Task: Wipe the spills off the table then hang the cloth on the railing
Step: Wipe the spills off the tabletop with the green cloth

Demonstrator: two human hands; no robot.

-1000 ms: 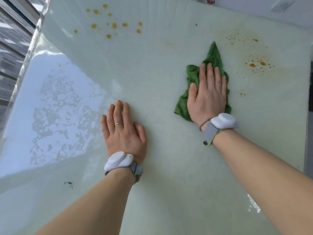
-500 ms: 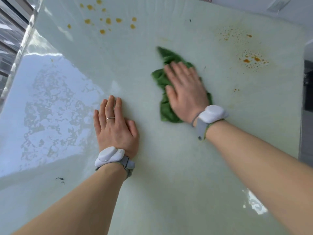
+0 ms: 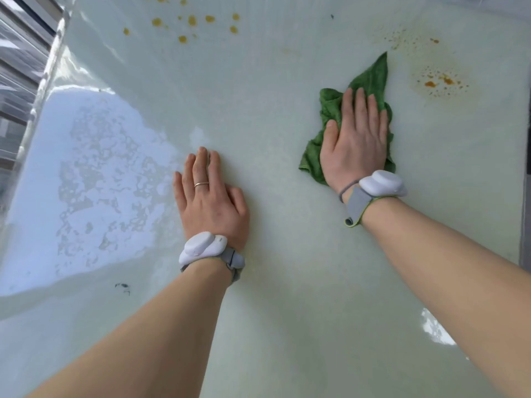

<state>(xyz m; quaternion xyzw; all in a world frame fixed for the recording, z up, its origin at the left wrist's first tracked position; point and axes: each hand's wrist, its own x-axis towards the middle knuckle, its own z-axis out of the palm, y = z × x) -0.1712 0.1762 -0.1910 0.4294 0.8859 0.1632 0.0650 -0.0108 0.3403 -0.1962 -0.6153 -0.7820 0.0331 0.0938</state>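
A crumpled green cloth lies on the pale glossy table, right of centre. My right hand presses flat on it with straight fingers, covering its middle. My left hand rests flat on the bare table, fingers together, a ring on one finger. Yellow-orange drops dot the far left of the table. A speckled orange-brown spill sits just right of the cloth's far tip, with fainter specks beyond it.
A window frame or railing bars run along the table's left edge. Bright window light reflects on the left half of the table. A small dark mark lies near my left forearm. The table's right edge is close to the cloth.
My right hand swept the cloth left toward the table's middle, then back right and a little farther away, near the orange-brown spill. My left hand stayed planted.
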